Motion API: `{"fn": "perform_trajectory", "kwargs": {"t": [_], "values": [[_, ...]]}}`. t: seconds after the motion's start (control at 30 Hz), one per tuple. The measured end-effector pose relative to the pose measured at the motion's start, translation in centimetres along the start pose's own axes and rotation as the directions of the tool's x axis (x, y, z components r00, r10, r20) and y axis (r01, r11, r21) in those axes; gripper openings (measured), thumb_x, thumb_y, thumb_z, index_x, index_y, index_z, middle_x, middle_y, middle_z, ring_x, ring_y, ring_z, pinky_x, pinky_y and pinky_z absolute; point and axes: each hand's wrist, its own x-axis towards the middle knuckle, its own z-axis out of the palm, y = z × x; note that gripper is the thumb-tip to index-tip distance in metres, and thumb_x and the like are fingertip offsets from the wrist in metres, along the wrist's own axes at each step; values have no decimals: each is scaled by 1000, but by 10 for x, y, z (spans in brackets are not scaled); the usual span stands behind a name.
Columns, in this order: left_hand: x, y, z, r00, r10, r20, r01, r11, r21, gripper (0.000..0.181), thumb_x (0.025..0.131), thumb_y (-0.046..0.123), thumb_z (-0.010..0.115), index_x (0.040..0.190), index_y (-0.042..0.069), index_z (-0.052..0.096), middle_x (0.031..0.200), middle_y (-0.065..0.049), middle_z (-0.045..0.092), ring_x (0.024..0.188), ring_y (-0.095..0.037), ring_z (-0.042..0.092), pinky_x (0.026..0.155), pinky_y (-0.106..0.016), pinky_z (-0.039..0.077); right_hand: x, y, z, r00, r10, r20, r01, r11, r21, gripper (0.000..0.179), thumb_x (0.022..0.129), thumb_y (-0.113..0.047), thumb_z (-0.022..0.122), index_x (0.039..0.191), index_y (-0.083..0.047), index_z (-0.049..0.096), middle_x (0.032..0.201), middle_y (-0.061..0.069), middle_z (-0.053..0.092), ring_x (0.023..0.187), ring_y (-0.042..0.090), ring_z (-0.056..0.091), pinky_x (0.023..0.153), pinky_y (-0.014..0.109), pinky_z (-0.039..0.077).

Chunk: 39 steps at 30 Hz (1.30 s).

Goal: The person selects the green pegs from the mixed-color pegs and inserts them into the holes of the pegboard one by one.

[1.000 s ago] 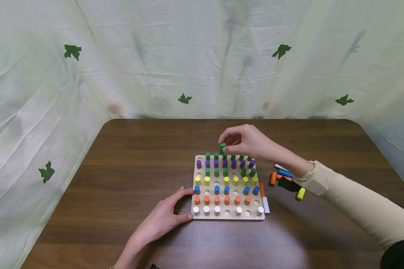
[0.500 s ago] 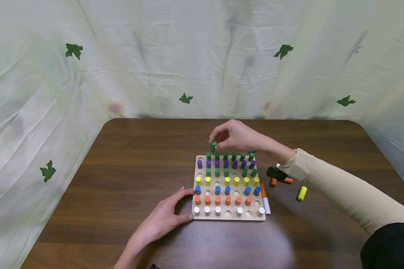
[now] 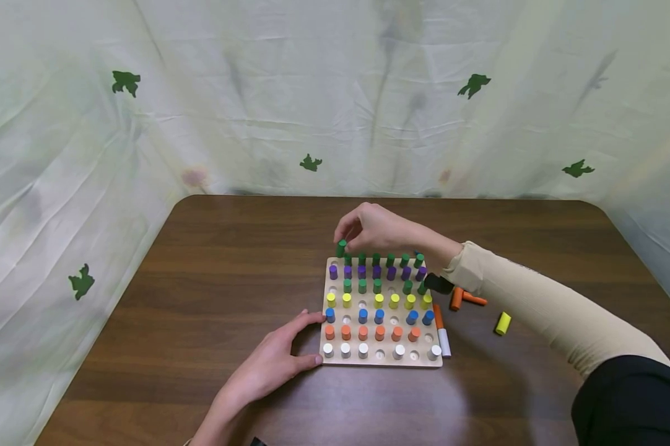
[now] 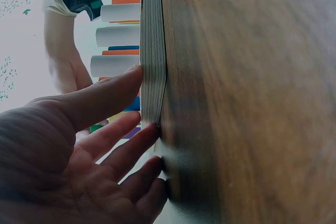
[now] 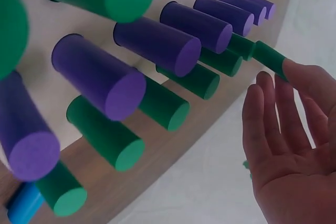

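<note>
My right hand (image 3: 371, 228) pinches a green peg (image 3: 342, 246) between thumb and fingers, above the far-left corner of a wooden pegboard (image 3: 371, 361). In the right wrist view, the held peg (image 5: 269, 59) is at the end of a row of standing green pegs (image 5: 121, 145), which runs along a row of purple pegs (image 5: 100, 77). Rows of yellow, blue, orange and white pegs stand nearer the front, with several bare holes among them. My left hand (image 3: 274, 353) rests against the board's left side; its thumb (image 4: 113, 95) touches the edge and the other fingers are extended.
Right of the board lie two orange pegs (image 3: 457, 298) and a yellow peg (image 3: 503, 323). An orange peg (image 3: 438, 316) and a white peg (image 3: 444, 342) lie along its right edge. A blue peg (image 5: 23, 203) lies behind the board. The right forearm crosses above its far-right corner.
My right hand has moved left along the board's far edge with the green peg and lowered it slightly towards the far-left corner. My left hand has stayed at the board's edge.
</note>
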Motion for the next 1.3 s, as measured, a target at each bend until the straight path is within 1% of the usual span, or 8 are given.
{"fn": "perform_trajectory", "kwargs": {"t": [0.1,0.2,0.5,0.73,0.97,1.2,1.3], "values": [[0,0,0,1000,3,-1,-3,1000,-1,56,84,21,79,133,36,56,153,-13,38,143,-30,31,109,-60,26,3,1,3,1000,26,9,-26,1000,8,15,88,-2,70,101,-9,74,96,3,72,91,20,67,75,32,55],[0,0,0,1000,6,0,-6,1000,-2,56,84,20,79,133,35,56,153,-13,38,143,-30,31,110,-60,26,7,2,5,999,30,21,-30,1000,4,15,88,-2,71,101,-9,74,98,3,72,93,20,67,76,31,55],[0,0,0,1000,17,0,-17,1000,-5,56,85,20,79,133,36,56,154,-14,37,143,-30,30,110,-60,24,16,4,11,998,19,60,-17,999,-29,13,87,0,71,99,-6,74,95,2,71,91,21,66,77,28,55],[0,0,0,1000,19,-4,-19,1000,-4,56,84,21,79,133,36,56,153,-14,38,143,-31,31,110,-60,25,19,6,16,997,-4,83,7,1000,-28,14,87,1,71,99,-6,75,94,1,72,89,21,67,76,28,55],[0,-1,0,1000,9,-6,-9,1000,0,56,84,21,79,133,36,56,153,-14,39,142,-30,32,109,-60,26,21,8,20,997,16,74,-12,999,-49,14,87,0,72,98,-9,75,93,-1,72,88,17,67,74,27,54],[0,-1,0,1000,8,-5,-8,1000,1,56,84,22,79,133,36,56,153,-14,38,142,-31,32,109,-60,26,24,13,22,994,41,99,-38,999,-34,14,89,-4,71,101,-9,74,94,0,71,86,22,64,70,28,52],[0,-1,0,1000,10,-8,-10,1000,2,56,84,22,79,133,36,56,153,-14,38,142,-30,32,109,-60,26,24,13,22,992,49,115,-46,999,-28,15,89,-4,70,103,-9,72,94,0,71,86,22,63,71,28,51]]}}
